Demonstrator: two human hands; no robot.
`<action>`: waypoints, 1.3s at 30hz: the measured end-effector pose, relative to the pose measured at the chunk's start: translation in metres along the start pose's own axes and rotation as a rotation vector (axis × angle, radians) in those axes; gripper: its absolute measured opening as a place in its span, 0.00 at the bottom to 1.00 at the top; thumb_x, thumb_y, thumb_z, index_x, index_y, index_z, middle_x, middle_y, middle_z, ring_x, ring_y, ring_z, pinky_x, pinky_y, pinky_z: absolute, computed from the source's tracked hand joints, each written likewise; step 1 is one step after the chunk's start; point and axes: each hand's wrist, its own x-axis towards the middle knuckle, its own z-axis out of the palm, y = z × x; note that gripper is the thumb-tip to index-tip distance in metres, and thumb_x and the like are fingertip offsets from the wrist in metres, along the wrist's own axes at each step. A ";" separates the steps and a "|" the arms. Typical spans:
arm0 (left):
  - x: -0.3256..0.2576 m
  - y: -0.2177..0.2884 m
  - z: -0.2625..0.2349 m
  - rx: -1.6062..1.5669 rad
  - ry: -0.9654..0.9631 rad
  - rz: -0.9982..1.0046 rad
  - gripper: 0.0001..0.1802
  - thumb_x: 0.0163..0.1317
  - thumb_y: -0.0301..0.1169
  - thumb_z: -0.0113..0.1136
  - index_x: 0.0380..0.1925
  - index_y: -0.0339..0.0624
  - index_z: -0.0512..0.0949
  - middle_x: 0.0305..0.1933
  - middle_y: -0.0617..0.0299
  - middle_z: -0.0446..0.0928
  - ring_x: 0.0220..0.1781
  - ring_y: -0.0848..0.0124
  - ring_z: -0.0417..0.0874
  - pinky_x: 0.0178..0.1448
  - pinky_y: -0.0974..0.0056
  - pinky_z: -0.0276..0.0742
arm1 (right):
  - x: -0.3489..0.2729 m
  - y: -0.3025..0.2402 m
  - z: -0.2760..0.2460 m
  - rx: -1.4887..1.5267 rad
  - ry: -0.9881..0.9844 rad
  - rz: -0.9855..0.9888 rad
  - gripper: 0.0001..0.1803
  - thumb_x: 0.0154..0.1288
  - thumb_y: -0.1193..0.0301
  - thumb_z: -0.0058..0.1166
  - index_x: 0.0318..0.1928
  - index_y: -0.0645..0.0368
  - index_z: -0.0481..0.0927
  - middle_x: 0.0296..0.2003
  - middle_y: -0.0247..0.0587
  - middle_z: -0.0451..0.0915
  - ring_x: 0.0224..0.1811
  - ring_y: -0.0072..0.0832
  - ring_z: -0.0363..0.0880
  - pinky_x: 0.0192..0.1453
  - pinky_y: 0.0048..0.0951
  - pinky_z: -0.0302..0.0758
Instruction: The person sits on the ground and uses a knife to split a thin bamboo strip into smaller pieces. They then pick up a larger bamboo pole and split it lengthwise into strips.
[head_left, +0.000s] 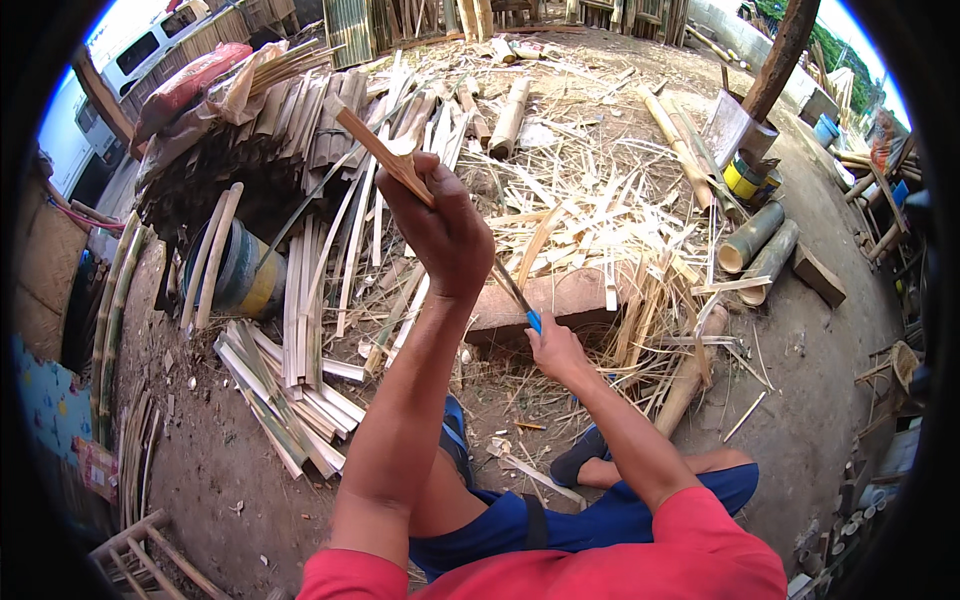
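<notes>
My left hand [445,235] is raised in front of me, fingers wrapped fully around a flat bamboo slat [385,155]. The slat runs up and to the left out of the fist, its free end tilted away from me over the scrap pile. My right hand [556,350] sits lower and nearer my body, clenched on the blue handle of a knife [517,296]. The blade angles up and left from that handle toward the underside of my left fist; whether the edge touches the slat is hidden behind the hand.

Directly beyond both hands lies a wooden chopping block [560,300], set on the ground among loose bamboo shavings [590,215]. To my left, a bundle of split bamboo strips [290,390] rests on the dirt, and past it a drum with a yellow band [240,275] lies on its side. To my right, short bamboo tube sections [755,245] lie side by side near a rectangular wood offcut [818,275]. My knees in blue shorts [560,525] show at the lower edge.
</notes>
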 end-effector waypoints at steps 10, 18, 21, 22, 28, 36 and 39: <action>-0.003 0.009 -0.008 0.056 0.038 -0.057 0.19 0.76 0.40 0.50 0.53 0.37 0.61 0.40 0.58 0.66 0.37 0.73 0.66 0.43 0.64 0.67 | 0.001 0.072 0.062 0.031 0.033 0.104 0.18 0.72 0.62 0.52 0.53 0.60 0.67 0.32 0.64 0.81 0.39 0.64 0.81 0.45 0.59 0.75; 0.015 0.018 -0.037 -0.217 -0.194 -0.214 0.27 0.79 0.48 0.45 0.59 0.32 0.70 0.25 0.67 0.71 0.27 0.78 0.74 0.38 0.70 0.73 | -0.091 0.051 0.027 0.306 0.015 0.196 0.19 0.74 0.55 0.50 0.52 0.57 0.70 0.34 0.65 0.81 0.39 0.65 0.80 0.44 0.57 0.72; 0.009 0.022 -0.037 -0.468 -0.241 -0.321 0.27 0.78 0.54 0.42 0.45 0.37 0.72 0.23 0.67 0.68 0.24 0.77 0.70 0.34 0.70 0.69 | -0.110 0.009 -0.028 0.583 -0.064 0.024 0.21 0.79 0.52 0.42 0.48 0.58 0.70 0.31 0.61 0.79 0.35 0.59 0.80 0.41 0.50 0.73; 0.005 0.023 -0.037 -0.532 -0.252 -0.333 0.29 0.77 0.57 0.41 0.41 0.39 0.71 0.22 0.67 0.67 0.22 0.77 0.68 0.31 0.70 0.67 | -0.115 -0.007 -0.042 0.781 -0.106 -0.092 0.21 0.80 0.51 0.41 0.46 0.59 0.70 0.30 0.59 0.78 0.34 0.57 0.80 0.40 0.48 0.73; -0.008 0.028 -0.036 -0.545 -0.284 -0.324 0.33 0.73 0.65 0.41 0.33 0.43 0.68 0.19 0.67 0.60 0.17 0.78 0.59 0.22 0.69 0.59 | -0.124 -0.067 -0.079 0.745 -0.045 -0.133 0.28 0.79 0.44 0.39 0.37 0.58 0.71 0.20 0.30 0.67 0.22 0.18 0.70 0.24 0.25 0.65; -0.004 0.030 -0.040 -0.514 -0.222 -0.319 0.34 0.71 0.67 0.43 0.32 0.44 0.68 0.19 0.69 0.60 0.17 0.79 0.57 0.21 0.70 0.57 | -0.091 0.012 0.016 0.369 0.173 0.001 0.27 0.80 0.50 0.38 0.41 0.64 0.74 0.26 0.56 0.80 0.29 0.58 0.77 0.35 0.48 0.73; -0.007 0.034 -0.036 -0.467 -0.213 -0.270 0.34 0.72 0.67 0.41 0.32 0.43 0.68 0.18 0.69 0.59 0.15 0.79 0.58 0.21 0.69 0.58 | -0.075 0.032 0.014 0.406 -0.103 0.305 0.28 0.79 0.49 0.39 0.40 0.64 0.75 0.28 0.55 0.79 0.31 0.50 0.78 0.38 0.45 0.73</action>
